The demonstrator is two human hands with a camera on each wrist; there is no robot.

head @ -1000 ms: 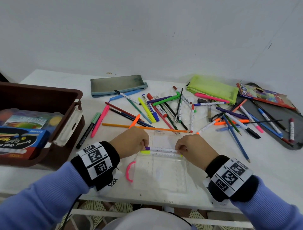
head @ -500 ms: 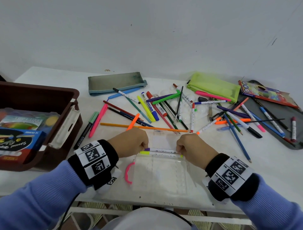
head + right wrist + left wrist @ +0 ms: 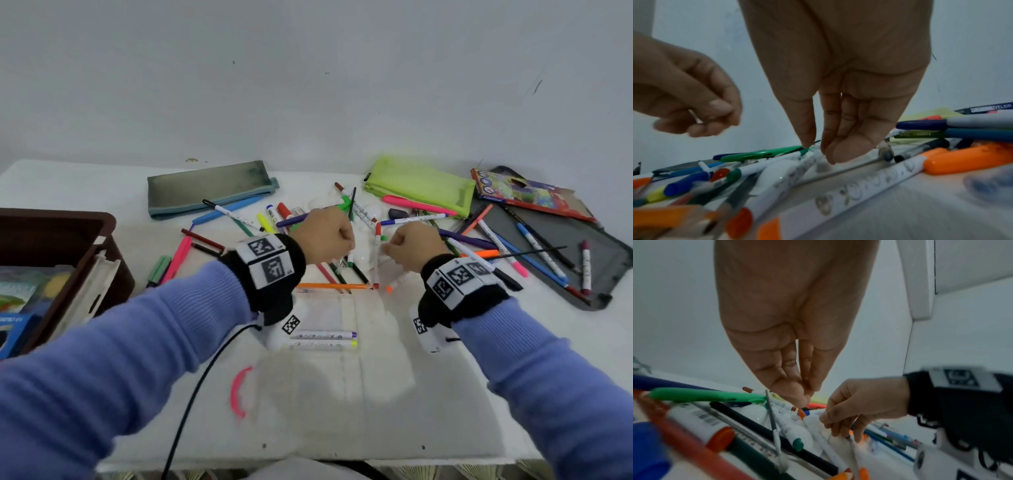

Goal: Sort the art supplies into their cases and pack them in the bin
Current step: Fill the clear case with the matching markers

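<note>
A clear plastic case (image 3: pixel 373 370) lies open near the table's front edge, with two white markers (image 3: pixel 323 339), purple-capped and yellow-capped, side by side in it. Beyond it spreads a pile of pens and markers (image 3: pixel 284 219). Both hands are over that pile. My right hand (image 3: pixel 388 246) pinches the end of a white marker (image 3: pixel 781 172) between thumb and fingers (image 3: pixel 807 142). My left hand (image 3: pixel 347 245) hovers beside it with its fingertips (image 3: pixel 797 399) bunched just above the pens. Whether it holds anything is hidden.
A brown bin (image 3: pixel 102 246) with boxed supplies stands at the left. At the back lie a grey pouch (image 3: pixel 209 186) and a green pouch (image 3: pixel 421 186). A coloured-pencil box (image 3: pixel 527 197) and an open dark case (image 3: pixel 561 240) lie at the right.
Both hands let go of the two markers, which now lie in the clear case, and moved forward to the pile. The right hand took hold of a white marker.
</note>
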